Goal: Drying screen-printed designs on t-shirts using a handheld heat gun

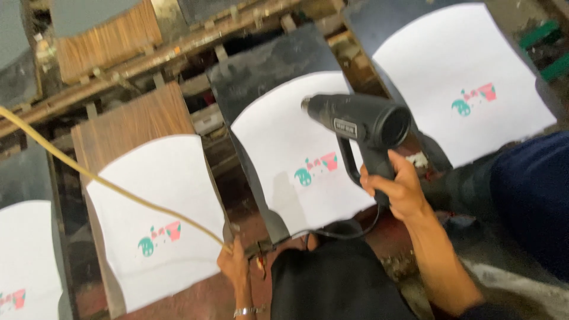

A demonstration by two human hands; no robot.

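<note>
My right hand [400, 186] grips the handle of a black heat gun [358, 121], held sideways with its nozzle pointing left over a white sheet [290, 139] printed with a small green and red design. That sheet lies on a dark board [267, 59]. My left hand [234, 266], a bracelet at the wrist, rests at the lower right corner of another white printed sheet [160, 219] on a wooden board [130, 121]. Its fingers are closed at the end of a yellowish cord [89, 175] that runs off to the upper left.
More boards with white printed sheets stand in a row: one at the far right [462, 77], one at the lower left edge [24, 255]. A wooden rail frame [178, 47] runs behind them. The gun's black cable [344, 234] loops below. Dark clothing [338, 278] fills the bottom.
</note>
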